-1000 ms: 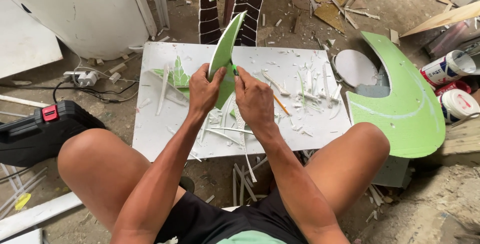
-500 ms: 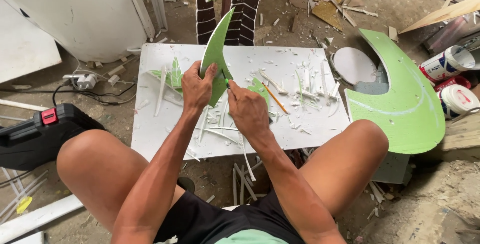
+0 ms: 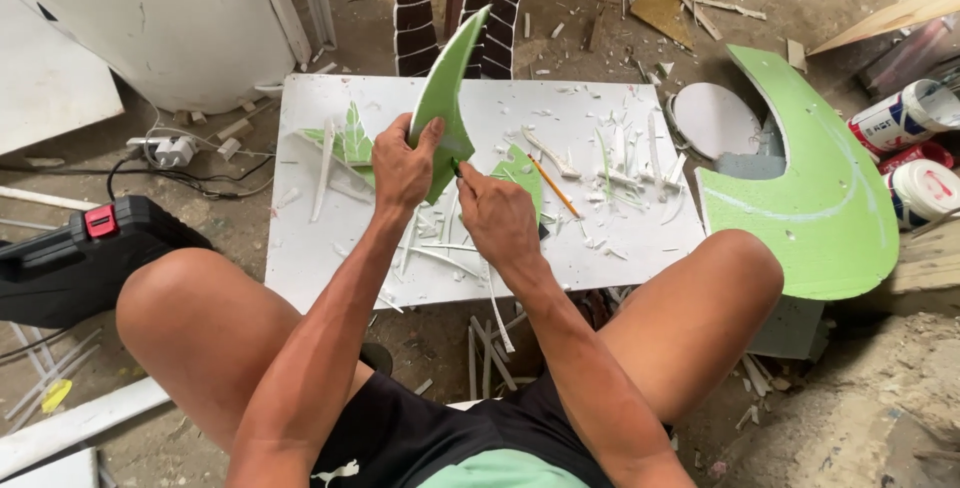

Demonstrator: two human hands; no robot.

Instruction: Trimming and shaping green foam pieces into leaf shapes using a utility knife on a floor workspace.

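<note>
The left hand (image 3: 402,170) has its fingers wrapped around the lower part of a green leaf-shaped foam piece (image 3: 447,88), holding it upright above the white board (image 3: 330,258); the right hand (image 3: 497,216), just right of it, is closed on a small tool whose tip meets the leaf's edge. Farther right on the board lie a pencil (image 3: 553,188) and white offcuts (image 3: 620,180). Beyond the board's right edge lies a large green curved panel (image 3: 820,198).

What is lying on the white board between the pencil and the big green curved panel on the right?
In the head view, between the pencil and the big green curved panel, the white board carries scattered white foam strips and shavings.
</note>
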